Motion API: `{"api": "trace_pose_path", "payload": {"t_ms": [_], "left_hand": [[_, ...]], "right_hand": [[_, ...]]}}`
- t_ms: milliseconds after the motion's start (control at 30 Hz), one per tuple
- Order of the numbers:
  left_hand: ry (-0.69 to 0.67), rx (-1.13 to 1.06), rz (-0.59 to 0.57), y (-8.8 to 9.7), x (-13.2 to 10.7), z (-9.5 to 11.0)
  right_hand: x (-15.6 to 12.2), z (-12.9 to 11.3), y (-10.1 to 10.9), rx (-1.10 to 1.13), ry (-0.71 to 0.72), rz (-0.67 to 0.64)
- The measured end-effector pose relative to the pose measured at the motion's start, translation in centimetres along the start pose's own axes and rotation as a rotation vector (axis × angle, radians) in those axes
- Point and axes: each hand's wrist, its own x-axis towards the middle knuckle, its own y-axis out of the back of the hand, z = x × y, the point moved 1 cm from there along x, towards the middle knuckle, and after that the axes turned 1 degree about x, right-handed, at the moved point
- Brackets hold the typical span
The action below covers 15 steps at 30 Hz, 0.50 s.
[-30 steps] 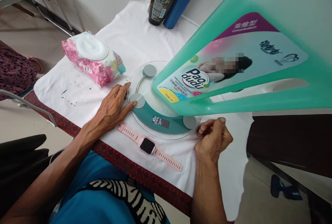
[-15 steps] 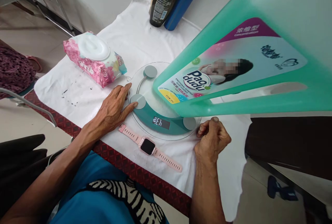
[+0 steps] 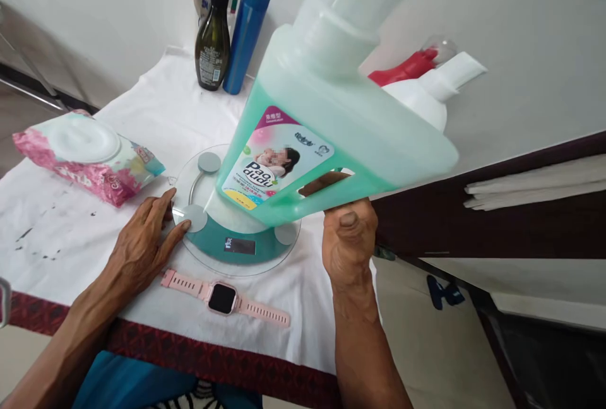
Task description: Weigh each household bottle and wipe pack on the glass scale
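Note:
A large green translucent jug of Pao dudu soap essence (image 3: 284, 201) stands tilted-looking on a round glass scale (image 3: 227, 251); its white pump top (image 3: 336, 36) rises at the upper middle. My right hand (image 3: 353, 232) is at the jug's handle, fingers curled against it and partly hidden behind it, thumb on the near side. My left hand (image 3: 142, 242) rests open at the scale's left edge, fingertips and thumb around a grey round pad. The scale's small display is lit, with digits partly legible. In front of the scale lies a pink smartwatch (image 3: 222, 298).
A pink pack of wipes (image 3: 89, 150) lies at left on the white cloth (image 3: 142, 109). At the back stand a dark pump bottle (image 3: 213, 49) and a blue bottle (image 3: 247, 36). Behind the jug are a red bottle (image 3: 407, 67) and a white pump bottle (image 3: 421, 96). Slippers (image 3: 445, 292) lie on the floor.
The view has shifted back, showing the jug's top. My right hand has gone from the scale's right edge up to the jug's handle. My left hand stays by the scale; the display digits differ.

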Motion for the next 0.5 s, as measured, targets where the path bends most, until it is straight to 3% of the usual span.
{"api": "trace_pose_path", "payload": {"t_ms": [267,500], "left_hand": [[0.053,-0.044,0.014,-0.1,-0.1,-0.2],[0.030,-0.034,0.077,-0.6,-0.1,-0.7]], "right_hand": [[4.0,-3.2,-0.5,0.169,-0.067,-0.083],[4.6,-3.4,-1.7,0.259,-0.096,0.147]]}}
